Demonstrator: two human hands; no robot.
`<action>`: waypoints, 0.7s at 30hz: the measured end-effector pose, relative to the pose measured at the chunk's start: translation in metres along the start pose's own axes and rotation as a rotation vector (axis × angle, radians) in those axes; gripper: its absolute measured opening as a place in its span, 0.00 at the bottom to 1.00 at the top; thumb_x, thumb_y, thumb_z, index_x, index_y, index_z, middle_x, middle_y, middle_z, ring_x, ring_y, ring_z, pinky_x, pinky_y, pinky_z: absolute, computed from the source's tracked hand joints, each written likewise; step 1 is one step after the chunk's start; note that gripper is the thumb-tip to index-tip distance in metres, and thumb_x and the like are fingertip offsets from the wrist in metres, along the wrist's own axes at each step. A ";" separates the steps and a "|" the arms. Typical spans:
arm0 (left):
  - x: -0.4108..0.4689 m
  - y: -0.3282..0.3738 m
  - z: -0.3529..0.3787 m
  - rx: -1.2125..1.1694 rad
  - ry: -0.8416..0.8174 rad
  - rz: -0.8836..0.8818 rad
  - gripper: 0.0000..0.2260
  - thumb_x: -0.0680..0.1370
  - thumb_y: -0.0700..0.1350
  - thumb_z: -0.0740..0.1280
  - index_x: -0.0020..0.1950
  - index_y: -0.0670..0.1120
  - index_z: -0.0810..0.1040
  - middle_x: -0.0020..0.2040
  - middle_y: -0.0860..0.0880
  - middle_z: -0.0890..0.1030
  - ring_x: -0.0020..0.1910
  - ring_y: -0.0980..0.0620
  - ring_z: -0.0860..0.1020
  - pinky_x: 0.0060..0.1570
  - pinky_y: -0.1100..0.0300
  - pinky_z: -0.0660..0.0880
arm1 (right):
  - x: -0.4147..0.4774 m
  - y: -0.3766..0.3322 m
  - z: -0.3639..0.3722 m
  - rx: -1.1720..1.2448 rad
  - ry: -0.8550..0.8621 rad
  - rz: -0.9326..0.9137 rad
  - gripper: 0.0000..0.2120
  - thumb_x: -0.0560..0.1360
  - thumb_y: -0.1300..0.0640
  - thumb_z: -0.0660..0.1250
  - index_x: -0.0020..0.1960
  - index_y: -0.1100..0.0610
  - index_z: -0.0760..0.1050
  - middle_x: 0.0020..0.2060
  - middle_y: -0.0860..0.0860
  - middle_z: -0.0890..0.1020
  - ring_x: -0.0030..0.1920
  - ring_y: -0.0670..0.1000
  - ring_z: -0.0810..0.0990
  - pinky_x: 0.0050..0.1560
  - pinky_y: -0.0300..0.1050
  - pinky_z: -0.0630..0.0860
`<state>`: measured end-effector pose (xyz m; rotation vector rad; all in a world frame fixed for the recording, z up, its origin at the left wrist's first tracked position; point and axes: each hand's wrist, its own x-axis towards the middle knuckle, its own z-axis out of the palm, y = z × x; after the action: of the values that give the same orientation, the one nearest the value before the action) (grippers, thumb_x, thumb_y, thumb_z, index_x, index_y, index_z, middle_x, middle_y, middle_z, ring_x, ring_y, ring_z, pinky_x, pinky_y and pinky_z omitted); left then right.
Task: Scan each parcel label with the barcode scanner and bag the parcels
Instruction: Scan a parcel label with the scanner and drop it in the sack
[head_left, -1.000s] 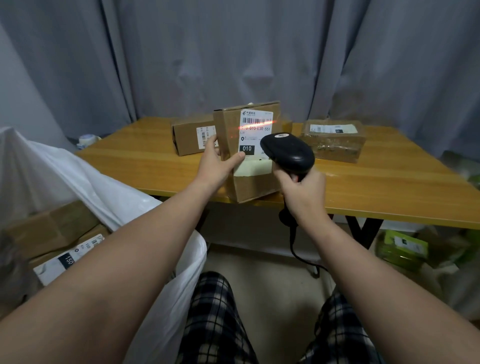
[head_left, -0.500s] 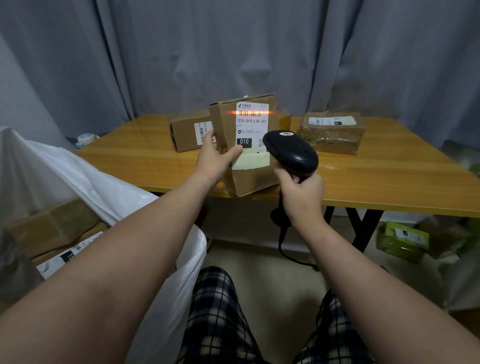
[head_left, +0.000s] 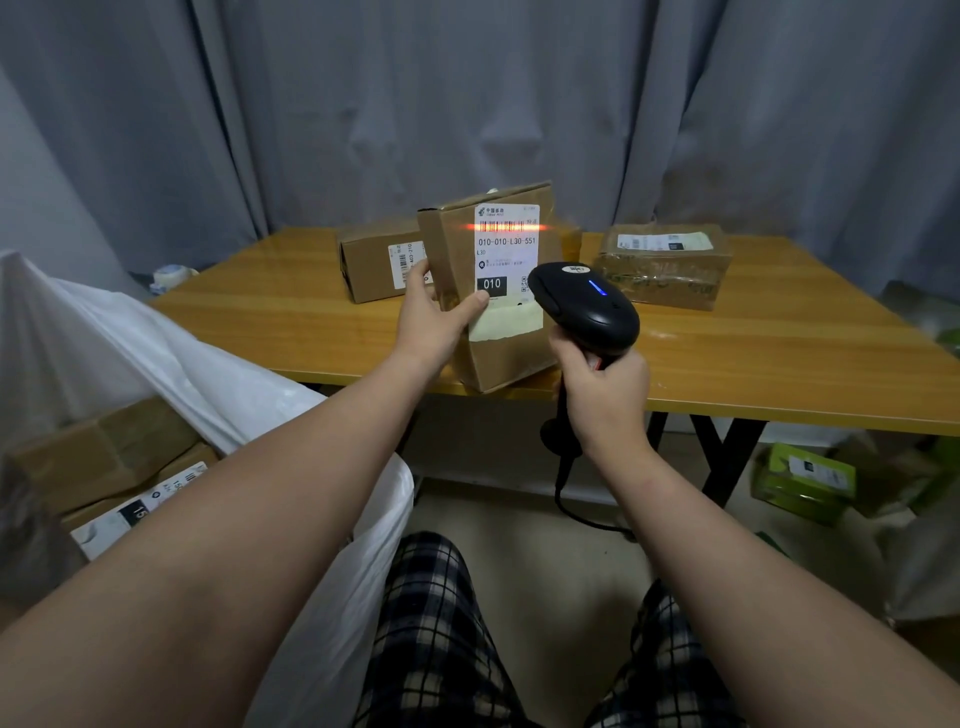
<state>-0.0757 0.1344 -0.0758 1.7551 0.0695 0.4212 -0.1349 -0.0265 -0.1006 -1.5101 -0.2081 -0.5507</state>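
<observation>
Grey curtain (head_left: 467, 104) behind; wooden table (head_left: 779, 358) across mid-frame; white bag (head_left: 156, 353) open at lower left. At centre, parcel (head_left: 509, 358) upright, long axis vertical, left hand (head_left: 431, 322) fingers clamped on its left edge (the bag-side hand). Just right of label (head_left: 506, 249), scanner (head_left: 587, 306) gripped in right hand (head_left: 605, 400) fingers, beam across barcode (head_left: 506, 227).

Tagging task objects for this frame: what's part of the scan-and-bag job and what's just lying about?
Job: held parcel, gripped by left hand; barcode scanner, gripped by right hand; left table parcel; right table parcel; white bag; bagged parcels.
Lying about: green box on the floor; grey curtain.
</observation>
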 end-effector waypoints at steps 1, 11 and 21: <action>0.000 0.000 0.000 -0.008 0.002 0.006 0.34 0.75 0.44 0.72 0.76 0.48 0.56 0.67 0.45 0.73 0.66 0.48 0.73 0.59 0.57 0.74 | 0.000 -0.001 0.001 0.003 0.001 -0.002 0.10 0.75 0.63 0.70 0.36 0.57 0.74 0.22 0.41 0.72 0.28 0.38 0.73 0.33 0.27 0.69; -0.046 0.033 -0.047 -0.065 0.060 0.143 0.34 0.74 0.43 0.74 0.75 0.47 0.60 0.58 0.51 0.77 0.52 0.58 0.80 0.45 0.67 0.78 | -0.004 -0.043 0.025 0.088 -0.125 -0.056 0.05 0.74 0.62 0.72 0.42 0.55 0.77 0.30 0.45 0.77 0.33 0.40 0.77 0.36 0.35 0.73; -0.125 0.047 -0.219 0.224 0.394 0.105 0.29 0.74 0.51 0.72 0.72 0.52 0.65 0.56 0.53 0.75 0.47 0.61 0.77 0.44 0.66 0.77 | -0.058 -0.070 0.123 0.050 -0.596 -0.090 0.06 0.72 0.59 0.73 0.48 0.55 0.79 0.39 0.52 0.82 0.41 0.41 0.79 0.42 0.35 0.74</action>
<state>-0.2700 0.2939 -0.0244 1.8773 0.3161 0.8604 -0.1920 0.1077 -0.0565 -1.5889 -0.7471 -0.1488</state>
